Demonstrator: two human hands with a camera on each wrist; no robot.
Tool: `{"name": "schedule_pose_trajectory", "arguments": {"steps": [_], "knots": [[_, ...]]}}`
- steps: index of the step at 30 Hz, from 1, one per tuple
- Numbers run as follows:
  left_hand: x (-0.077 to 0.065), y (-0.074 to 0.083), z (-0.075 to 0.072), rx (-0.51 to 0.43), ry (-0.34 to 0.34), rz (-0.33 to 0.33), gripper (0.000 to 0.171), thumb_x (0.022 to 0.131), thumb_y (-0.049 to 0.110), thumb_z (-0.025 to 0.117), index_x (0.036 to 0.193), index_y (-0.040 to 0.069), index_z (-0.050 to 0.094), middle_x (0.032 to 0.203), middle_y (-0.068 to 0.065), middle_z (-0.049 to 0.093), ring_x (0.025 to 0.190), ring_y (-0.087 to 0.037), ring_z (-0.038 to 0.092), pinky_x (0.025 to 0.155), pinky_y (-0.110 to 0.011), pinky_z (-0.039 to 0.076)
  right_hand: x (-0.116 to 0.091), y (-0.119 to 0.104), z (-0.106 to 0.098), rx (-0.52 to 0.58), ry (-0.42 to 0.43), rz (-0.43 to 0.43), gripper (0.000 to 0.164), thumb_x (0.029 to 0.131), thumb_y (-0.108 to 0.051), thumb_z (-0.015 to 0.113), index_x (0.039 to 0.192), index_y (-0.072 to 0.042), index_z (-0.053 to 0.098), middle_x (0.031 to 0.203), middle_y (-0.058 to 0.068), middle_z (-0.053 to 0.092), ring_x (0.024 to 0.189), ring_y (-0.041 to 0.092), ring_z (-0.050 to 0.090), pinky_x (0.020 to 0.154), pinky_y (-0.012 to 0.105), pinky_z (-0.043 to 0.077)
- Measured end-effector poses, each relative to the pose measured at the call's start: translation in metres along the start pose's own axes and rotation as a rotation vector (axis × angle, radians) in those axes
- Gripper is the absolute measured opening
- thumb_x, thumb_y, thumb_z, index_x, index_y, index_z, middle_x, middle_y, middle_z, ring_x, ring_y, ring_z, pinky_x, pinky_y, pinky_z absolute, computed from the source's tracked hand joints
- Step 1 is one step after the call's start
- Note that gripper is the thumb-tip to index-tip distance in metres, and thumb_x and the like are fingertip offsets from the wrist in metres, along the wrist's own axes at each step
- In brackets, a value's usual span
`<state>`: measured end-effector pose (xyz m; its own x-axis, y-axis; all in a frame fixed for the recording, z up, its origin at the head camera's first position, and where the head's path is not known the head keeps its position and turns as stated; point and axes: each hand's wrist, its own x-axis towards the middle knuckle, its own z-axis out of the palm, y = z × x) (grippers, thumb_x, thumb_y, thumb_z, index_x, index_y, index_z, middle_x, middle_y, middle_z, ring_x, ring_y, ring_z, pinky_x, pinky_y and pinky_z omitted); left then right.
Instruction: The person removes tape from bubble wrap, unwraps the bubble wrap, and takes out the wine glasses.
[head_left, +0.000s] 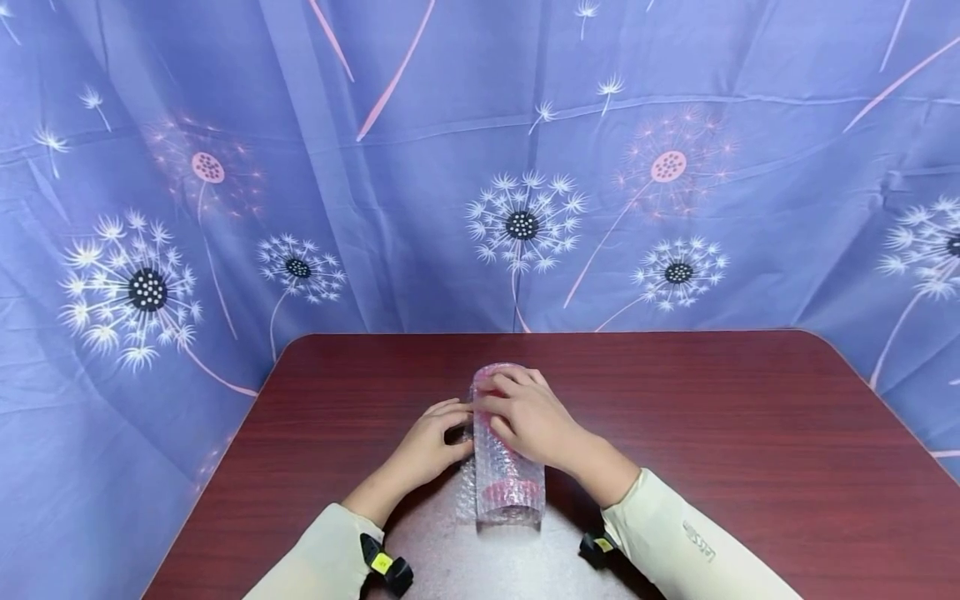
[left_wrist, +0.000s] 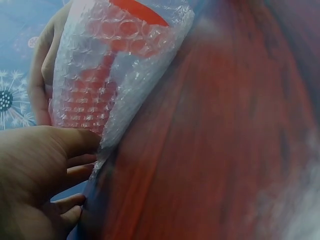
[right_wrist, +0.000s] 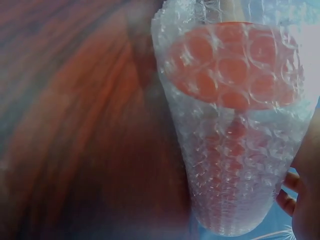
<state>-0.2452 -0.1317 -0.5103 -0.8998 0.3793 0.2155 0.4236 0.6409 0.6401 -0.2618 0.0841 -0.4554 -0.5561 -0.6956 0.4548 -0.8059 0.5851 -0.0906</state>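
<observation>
A roll of clear bubble wrap (head_left: 492, 467) lies lengthwise on the table, wound around a red thing (right_wrist: 232, 67). Through the bubbles that thing shows a flat round end and a narrower part behind it; its exact kind is hidden. Over the top of the roll my right hand (head_left: 531, 417) lies with bent fingers, gripping its far half. To the left, my left hand (head_left: 426, 442) pinches the wrap's side edge between thumb and fingers, as the left wrist view shows. The near end of the roll stands open like a tube.
The dark red wood-grain table (head_left: 712, 417) has rounded far corners. Behind it and at both sides hangs a blue curtain (head_left: 420, 217) with a dandelion print. Light glares off the table's near middle.
</observation>
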Motion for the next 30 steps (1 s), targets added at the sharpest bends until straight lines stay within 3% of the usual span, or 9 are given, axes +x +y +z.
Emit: {"name": "schedule_pose_trajectory", "arguments": {"steps": [11,16,25,30], "knots": [[-0.001,-0.0003,-0.0003,0.0,-0.013,-0.007,0.039,0.086,0.016,0.076,0.123,0.005,0.071,0.136,-0.005,0.066,0.143,-0.034,0.045,0.118,-0.052,0.036,-0.0003,-0.0011,-0.0048,-0.041,-0.018,0.052,0.019,0.095,-0.022,0.061,0.105,-0.021,0.076,0.123,-0.002,0.066,0.128,0.026,0.053,0.103,0.049,0.037],[-0.0013,0.0007,-0.001,-0.004,-0.012,0.004,0.038,0.086,0.018,0.077,0.121,0.006,0.072,0.136,-0.006,0.066,0.142,-0.036,0.046,0.118,-0.052,0.036,0.0003,-0.0005,-0.0056,0.013,-0.002,0.074,0.014,0.094,-0.028,0.066,0.102,-0.022,0.076,0.125,-0.002,0.068,0.127,0.025,0.054,0.108,0.053,0.033],[-0.0012,-0.0003,-0.001,0.001,-0.009,0.016,0.039,0.085,0.018,0.077,0.121,0.005,0.071,0.136,-0.008,0.066,0.141,-0.037,0.046,0.117,-0.054,0.036,-0.0012,0.0022,-0.0026,0.053,-0.014,0.047,0.016,0.094,-0.025,0.066,0.105,-0.02,0.076,0.127,0.0,0.07,0.141,0.026,0.049,0.119,0.055,0.031],[-0.0006,0.0003,-0.0014,-0.005,-0.014,0.009,0.039,0.086,0.019,0.077,0.122,0.005,0.071,0.137,-0.007,0.066,0.142,-0.036,0.046,0.118,-0.053,0.035,-0.0015,0.0042,-0.0025,0.069,-0.004,0.011,0.017,0.093,-0.023,0.066,0.106,-0.016,0.076,0.125,0.004,0.07,0.139,0.029,0.051,0.121,0.053,0.032]]}}
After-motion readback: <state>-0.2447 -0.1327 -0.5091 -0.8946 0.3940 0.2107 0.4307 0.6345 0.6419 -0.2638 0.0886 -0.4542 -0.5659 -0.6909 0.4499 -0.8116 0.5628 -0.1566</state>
